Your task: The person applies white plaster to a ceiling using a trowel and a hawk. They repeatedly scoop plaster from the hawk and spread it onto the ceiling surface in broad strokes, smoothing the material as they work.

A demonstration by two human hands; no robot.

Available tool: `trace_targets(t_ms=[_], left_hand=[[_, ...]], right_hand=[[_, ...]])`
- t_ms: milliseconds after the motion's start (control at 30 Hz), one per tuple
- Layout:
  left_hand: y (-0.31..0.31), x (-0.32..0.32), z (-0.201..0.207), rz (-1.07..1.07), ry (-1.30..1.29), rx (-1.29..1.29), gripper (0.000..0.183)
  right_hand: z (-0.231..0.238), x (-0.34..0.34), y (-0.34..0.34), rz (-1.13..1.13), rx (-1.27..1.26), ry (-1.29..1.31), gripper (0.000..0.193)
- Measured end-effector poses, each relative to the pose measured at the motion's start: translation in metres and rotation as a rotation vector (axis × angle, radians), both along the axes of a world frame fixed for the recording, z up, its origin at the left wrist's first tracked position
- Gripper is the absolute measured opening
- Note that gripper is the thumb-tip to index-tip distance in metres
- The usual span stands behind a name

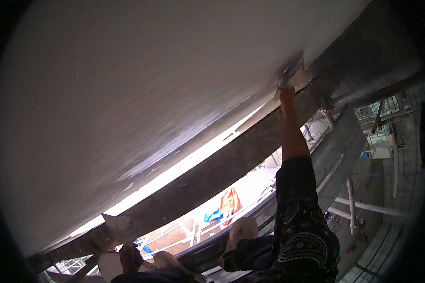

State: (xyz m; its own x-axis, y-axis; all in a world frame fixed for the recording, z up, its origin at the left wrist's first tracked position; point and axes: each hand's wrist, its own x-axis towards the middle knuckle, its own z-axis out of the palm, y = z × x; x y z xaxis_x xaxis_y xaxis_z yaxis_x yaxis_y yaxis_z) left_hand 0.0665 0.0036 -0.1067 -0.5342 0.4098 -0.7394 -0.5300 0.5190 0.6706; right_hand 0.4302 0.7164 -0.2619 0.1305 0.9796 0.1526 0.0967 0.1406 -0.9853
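Observation:
My right arm stretches up and forward in a dark paisley sleeve. My right hand (286, 99) is closed around a wide flat trowel (292, 70), whose blade lies against the pale smooth wall (127, 85) near its edge. Low on the left, my left hand (130, 257) is in shadow, its fingers closed. Just above it sticks up a flat blade with pale paste on it, like a plastering knife (118, 224); its handle seems to run into that hand.
A dark plank (184, 188) runs diagonally between me and the wall, with a bright gap on either side. Pale clogs (244, 231) show on my feet. Scaffold pipes (352, 203) stand right. Far below lie orange cloth (230, 205) and blue cloth (213, 216).

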Motion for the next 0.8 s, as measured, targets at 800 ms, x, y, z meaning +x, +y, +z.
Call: trace_targets(t_ms=[800], left_hand=[[-0.106, -0.034, -0.006, -0.69, 0.814, 0.006, 0.023]], right_hand=[[-0.084, -0.261, -0.345, 0.255, -0.329, 0.291, 0.03]])
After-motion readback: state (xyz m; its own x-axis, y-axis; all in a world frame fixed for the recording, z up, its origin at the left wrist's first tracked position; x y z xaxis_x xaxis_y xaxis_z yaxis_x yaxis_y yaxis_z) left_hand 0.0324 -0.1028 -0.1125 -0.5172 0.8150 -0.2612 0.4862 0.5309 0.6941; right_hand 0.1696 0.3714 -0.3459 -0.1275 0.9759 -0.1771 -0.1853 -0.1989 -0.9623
